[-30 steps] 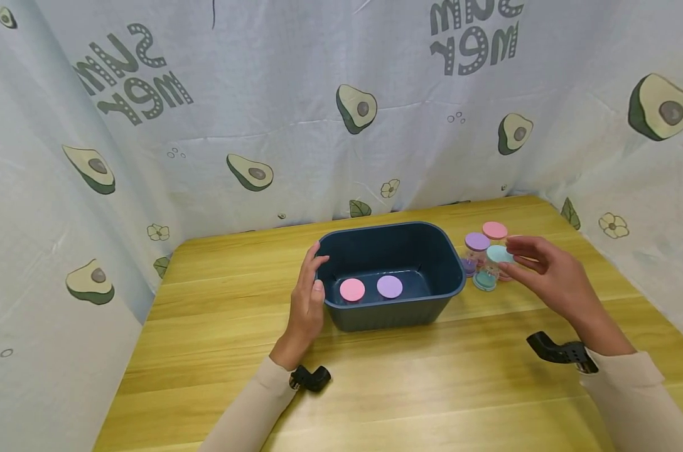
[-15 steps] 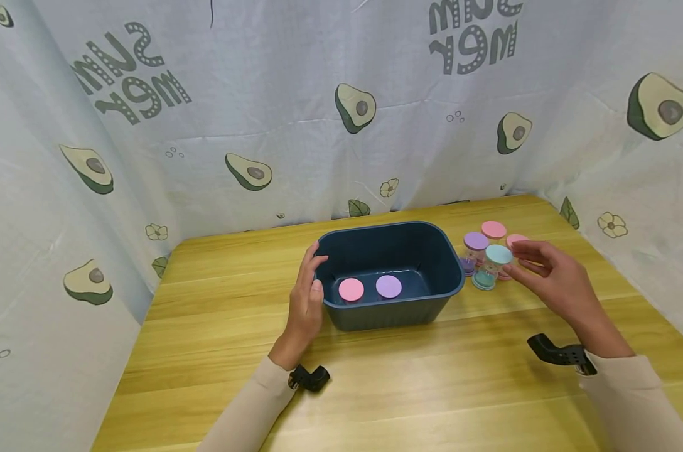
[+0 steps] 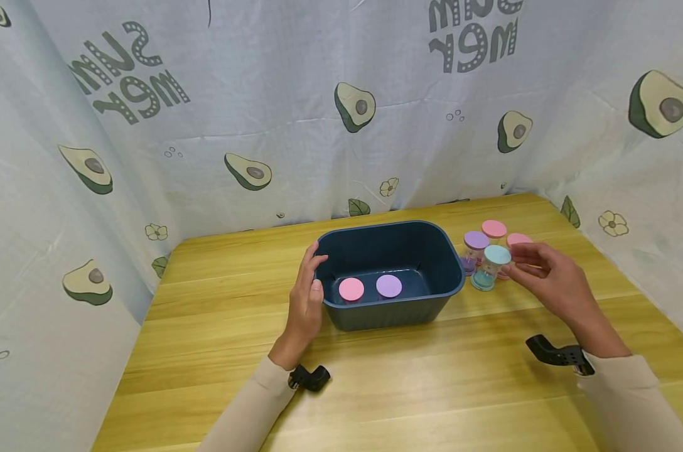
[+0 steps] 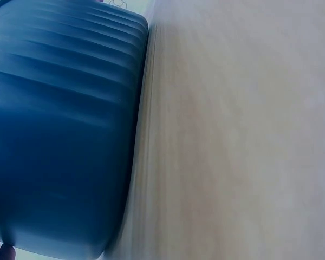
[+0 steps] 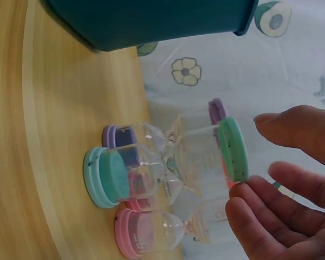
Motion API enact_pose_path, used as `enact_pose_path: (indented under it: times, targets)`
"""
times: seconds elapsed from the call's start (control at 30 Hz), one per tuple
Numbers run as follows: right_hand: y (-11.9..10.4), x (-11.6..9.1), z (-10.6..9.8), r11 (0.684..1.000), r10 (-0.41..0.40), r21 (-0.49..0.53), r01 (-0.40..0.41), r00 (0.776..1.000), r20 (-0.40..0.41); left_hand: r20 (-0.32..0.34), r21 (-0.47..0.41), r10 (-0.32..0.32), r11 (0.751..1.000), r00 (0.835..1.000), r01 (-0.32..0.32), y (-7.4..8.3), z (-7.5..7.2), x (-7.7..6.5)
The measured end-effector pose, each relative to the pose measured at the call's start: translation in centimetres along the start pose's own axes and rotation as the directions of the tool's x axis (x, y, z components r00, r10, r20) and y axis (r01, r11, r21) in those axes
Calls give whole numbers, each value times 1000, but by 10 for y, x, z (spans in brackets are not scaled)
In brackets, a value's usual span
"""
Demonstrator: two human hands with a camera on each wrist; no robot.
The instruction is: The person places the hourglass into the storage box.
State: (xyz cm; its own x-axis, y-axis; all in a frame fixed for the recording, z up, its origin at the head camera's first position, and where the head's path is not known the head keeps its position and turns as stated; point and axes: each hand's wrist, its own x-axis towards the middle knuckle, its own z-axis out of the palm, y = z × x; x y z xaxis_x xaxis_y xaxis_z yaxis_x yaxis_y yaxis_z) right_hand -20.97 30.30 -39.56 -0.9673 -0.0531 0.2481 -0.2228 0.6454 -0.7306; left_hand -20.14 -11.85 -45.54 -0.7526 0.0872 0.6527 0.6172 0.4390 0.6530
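Observation:
In the head view, my left hand [image 3: 306,301] rests at the left end of a dark blue bin [image 3: 392,315], fingers extended along the rim. Inside the bin show a pink round cap [image 3: 351,289] and a purple cap [image 3: 389,286]. My right hand [image 3: 556,282] is beside a mint-capped hourglass [image 3: 490,267] standing upright on the table. In the right wrist view, loosely bent fingertips [image 5: 244,192] meet the mint cap's edge, while the thumb stays apart from it. Behind that hourglass stand a purple one [image 3: 476,240] and two pink-capped ones [image 3: 494,228], partly hidden.
The wooden table [image 3: 217,326] extends in front of the bin and to its left. A curtain [image 3: 296,125] with avocado prints hangs along the back and sides. The hourglass group stands close to the bin's right end.
My right hand has drawn back slightly from over the mint cap, uncovering more of the right-hand pink cap. The mint hourglass has shifted slightly left. My left hand stays in place.

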Motion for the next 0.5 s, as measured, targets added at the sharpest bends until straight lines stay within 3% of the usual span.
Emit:
enact_pose_path:
  times: [0.5]
  targets:
    - [13, 3, 11, 998, 34, 44, -36, 998, 53, 7, 0, -15, 1000, 1000, 15, 2, 0, 0]
